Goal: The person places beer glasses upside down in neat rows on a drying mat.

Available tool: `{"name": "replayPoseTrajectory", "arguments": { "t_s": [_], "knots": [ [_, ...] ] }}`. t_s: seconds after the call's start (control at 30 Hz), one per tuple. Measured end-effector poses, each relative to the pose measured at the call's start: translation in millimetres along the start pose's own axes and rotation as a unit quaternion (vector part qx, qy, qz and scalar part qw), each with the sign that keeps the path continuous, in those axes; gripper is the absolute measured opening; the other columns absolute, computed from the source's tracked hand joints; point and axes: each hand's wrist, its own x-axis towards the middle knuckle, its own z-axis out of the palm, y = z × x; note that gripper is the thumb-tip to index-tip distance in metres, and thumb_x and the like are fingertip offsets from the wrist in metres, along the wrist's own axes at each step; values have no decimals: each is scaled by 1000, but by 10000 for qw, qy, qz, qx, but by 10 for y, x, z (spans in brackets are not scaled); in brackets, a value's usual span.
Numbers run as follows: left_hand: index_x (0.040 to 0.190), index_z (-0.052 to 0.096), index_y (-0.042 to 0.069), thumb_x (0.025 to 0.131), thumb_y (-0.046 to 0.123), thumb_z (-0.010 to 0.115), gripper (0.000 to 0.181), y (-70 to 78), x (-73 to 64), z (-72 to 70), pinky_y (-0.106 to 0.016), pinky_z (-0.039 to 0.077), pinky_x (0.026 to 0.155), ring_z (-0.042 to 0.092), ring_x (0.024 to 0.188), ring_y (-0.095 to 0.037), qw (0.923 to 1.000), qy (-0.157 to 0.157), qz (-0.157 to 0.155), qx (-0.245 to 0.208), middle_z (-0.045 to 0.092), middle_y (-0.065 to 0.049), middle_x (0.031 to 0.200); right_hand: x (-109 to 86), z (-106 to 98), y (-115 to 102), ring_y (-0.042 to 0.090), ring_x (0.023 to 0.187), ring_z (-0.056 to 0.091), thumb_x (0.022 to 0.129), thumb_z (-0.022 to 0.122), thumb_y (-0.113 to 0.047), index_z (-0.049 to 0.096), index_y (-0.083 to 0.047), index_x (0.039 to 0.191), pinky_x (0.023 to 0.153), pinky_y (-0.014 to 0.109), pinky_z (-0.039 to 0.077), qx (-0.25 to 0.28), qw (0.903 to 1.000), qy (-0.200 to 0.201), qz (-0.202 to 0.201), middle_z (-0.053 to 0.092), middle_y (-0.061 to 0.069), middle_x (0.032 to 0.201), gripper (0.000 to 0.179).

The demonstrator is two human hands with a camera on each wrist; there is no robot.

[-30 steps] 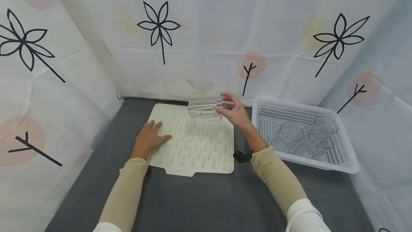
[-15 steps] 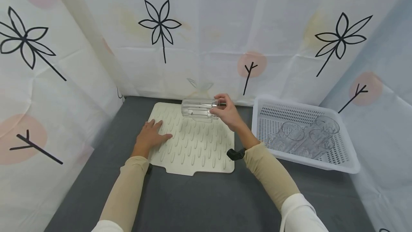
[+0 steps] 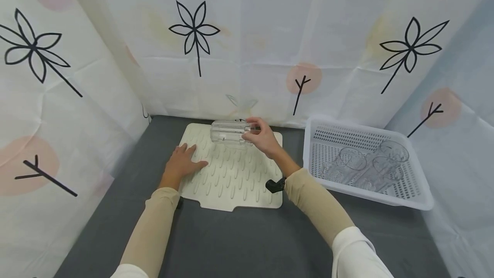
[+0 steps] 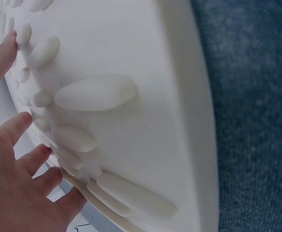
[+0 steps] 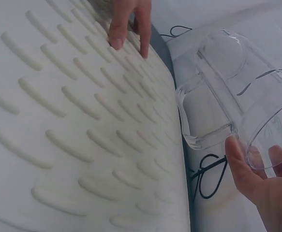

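Note:
A clear mug (image 3: 227, 132) lies on its side in the air over the far part of a cream ridged drying mat (image 3: 231, 179). My right hand (image 3: 263, 137) grips it near the rim, thumb and fingers around that end. In the right wrist view the mug's handle (image 5: 191, 116) points toward the mat, and its base faces away from the hand. My left hand (image 3: 181, 162) rests on the mat's left edge with fingers spread; the left wrist view shows its fingertips (image 4: 22, 121) against the raised ridges.
A white perforated basket (image 3: 418, 175) stands at the right, holding several clear glass vessels (image 3: 351, 160). Dark cloth (image 3: 247, 243) covers the table. Patterned white curtains (image 3: 247, 55) enclose the back and sides.
My right hand has carried the mug leftward and slightly down over the mat. The left hand stays where it was on the mat's edge.

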Motion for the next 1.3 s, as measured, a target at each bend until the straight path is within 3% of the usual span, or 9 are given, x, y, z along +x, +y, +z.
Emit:
{"name": "replayPoseTrajectory", "arguments": {
  "t_s": [0.2, 0.37, 0.57, 0.73, 1.07, 1.3],
  "knots": [
    [162, 27, 9, 91, 66, 60, 97, -12, 3, 16, -72, 21, 121, 6, 156, -53, 10000, -20, 28, 60, 12, -28, 169, 55, 96, 51, 35, 131, 54, 94, 70, -13, 51, -16, 145, 94, 43, 57, 17, 10000, 26, -59, 42, 16, 144, 54],
    [162, 28, 8, 92, 66, 60, 96, -36, -1, 21, -72, 22, 121, 8, 156, -53, 9999, 95, 73, 77, 14, -29, 169, 110, 197, 100, 29, 126, 56, 94, 70, -11, 51, -14, 144, 90, 37, 56, 207, 9996, 169, -80, 44, 14, 143, 54],
    [162, 26, 8, 92, 67, 59, 97, -51, -19, 35, -72, 20, 122, 7, 156, -52, 10000, 49, 45, 67, 13, -28, 169, 137, 342, 166, 29, 126, 54, 95, 70, -11, 51, -13, 144, 92, 42, 56, 574, 9979, 265, 99, 42, 13, 145, 54],
    [162, 25, 9, 92, 66, 59, 97, -28, -26, 26, -71, 18, 123, 6, 157, -52, 10000, 20, 34, 15, 12, -28, 169, 155, 459, 222, 28, 126, 56, 94, 70, -12, 53, -17, 141, 91, 34, 56, 513, 9981, 285, 180, 40, 11, 145, 50],
    [163, 24, 9, 93, 66, 58, 96, 0, 1, 40, -70, 16, 124, 5, 157, -52, 9999, -9, 28, 130, 11, -28, 169, 197, 574, 267, 28, 124, 57, 94, 70, -13, 52, -18, 141, 89, 33, 55, 588, 9977, 285, 193, 41, 12, 142, 51],
    [161, 28, 5, 103, 54, 49, 79, -4, 4, -18, -72, 16, 123, 9, 155, -54, 9998, 68, 109, -182, 14, -28, 169, 202, 668, 229, 27, 125, 57, 93, 70, -13, 51, -18, 142, 88, 32, 55, 764, 9960, 427, 158, 40, 12, 143, 52]
  ]
}}
